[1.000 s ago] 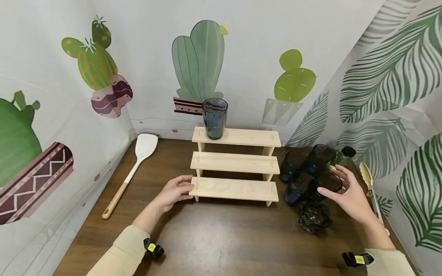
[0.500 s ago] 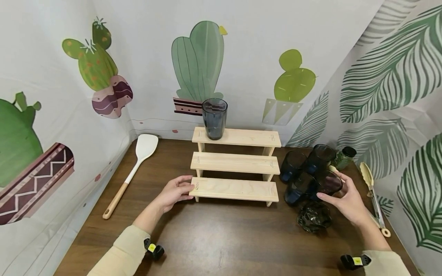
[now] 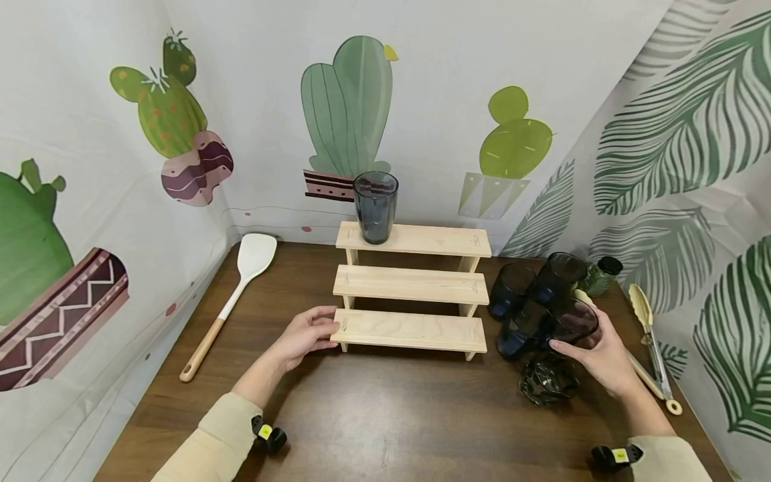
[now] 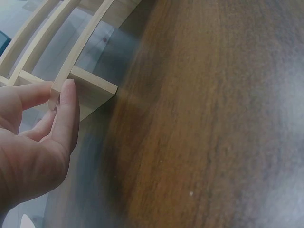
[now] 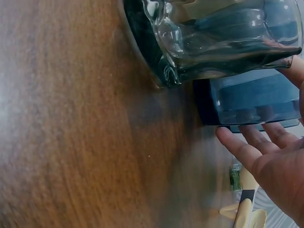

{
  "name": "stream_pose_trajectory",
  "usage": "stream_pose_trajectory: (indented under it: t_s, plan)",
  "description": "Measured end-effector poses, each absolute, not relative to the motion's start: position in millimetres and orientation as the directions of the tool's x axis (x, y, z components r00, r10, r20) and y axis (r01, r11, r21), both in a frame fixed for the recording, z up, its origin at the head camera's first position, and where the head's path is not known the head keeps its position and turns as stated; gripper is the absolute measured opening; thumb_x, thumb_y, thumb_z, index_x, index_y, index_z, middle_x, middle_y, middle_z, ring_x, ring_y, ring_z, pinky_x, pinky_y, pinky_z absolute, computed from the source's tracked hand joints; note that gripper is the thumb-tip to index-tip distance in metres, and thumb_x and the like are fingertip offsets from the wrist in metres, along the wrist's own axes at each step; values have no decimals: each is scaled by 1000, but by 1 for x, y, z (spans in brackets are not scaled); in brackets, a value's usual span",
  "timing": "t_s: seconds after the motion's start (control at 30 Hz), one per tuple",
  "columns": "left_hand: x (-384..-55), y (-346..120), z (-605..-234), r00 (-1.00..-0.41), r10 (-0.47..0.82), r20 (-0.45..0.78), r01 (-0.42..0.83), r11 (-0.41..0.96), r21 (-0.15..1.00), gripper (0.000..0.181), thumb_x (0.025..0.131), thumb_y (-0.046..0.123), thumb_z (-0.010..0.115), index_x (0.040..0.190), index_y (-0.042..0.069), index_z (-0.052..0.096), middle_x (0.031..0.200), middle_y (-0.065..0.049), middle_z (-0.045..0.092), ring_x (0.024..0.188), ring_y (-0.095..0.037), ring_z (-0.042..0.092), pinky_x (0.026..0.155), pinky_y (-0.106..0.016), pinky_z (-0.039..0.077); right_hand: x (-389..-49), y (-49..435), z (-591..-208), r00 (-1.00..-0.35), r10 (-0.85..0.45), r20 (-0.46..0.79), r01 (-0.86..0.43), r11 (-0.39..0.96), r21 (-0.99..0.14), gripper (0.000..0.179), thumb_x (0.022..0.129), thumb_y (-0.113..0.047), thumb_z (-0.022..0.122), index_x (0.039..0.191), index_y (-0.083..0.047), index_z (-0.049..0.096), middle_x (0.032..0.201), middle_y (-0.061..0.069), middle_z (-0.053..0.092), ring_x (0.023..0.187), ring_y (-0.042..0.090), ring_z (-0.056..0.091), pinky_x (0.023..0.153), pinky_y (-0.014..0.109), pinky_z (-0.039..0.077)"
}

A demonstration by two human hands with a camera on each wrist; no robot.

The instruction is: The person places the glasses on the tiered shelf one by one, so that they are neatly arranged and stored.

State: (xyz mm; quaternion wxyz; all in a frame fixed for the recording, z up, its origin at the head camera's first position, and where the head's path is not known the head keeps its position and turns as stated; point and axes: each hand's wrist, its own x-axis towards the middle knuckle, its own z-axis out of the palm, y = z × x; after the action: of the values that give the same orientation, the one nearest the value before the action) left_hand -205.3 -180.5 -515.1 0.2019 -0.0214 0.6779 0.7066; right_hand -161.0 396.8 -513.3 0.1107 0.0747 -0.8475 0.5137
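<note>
- Left hand pinches the rack at its front left corner; the rack stands by the table's back edge.
- Right hand grips a glass near the right edge.

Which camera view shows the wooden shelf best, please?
The head view: the wooden shelf appears from end to end, the left hand pinching its lowest step. The left wrist view shows only a cropped part; the right wrist view, none.
</note>
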Motion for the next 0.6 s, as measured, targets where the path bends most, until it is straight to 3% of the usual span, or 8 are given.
stream_pose_trajectory:
  t_s: [0.4, 0.6]
  plan:
    - [-206, -180, -515, -916, 261, -305, -315, 3, 949, 57, 102, 7, 66, 151, -7, 39, 122, -21, 62, 94, -20, 68, 81, -31, 62, -155, 393, -497, -962, 136, 238, -134, 526, -840, 89, 82, -2, 88, 155, -11, 37, 119, -20, 60, 99, -4, 60, 74, 9, 51]
    - [-207, -181, -517, -917, 261, -302, -313, -2, 950, 57, 102, 7, 65, 151, -7, 39, 123, -22, 61, 95, -20, 68, 81, -31, 62, -154, 395, -476, -957, 159, 243, -111, 574, -811, 86, 85, -10, 88, 155, -12, 38, 114, -15, 58, 91, 0, 60, 69, 11, 50]
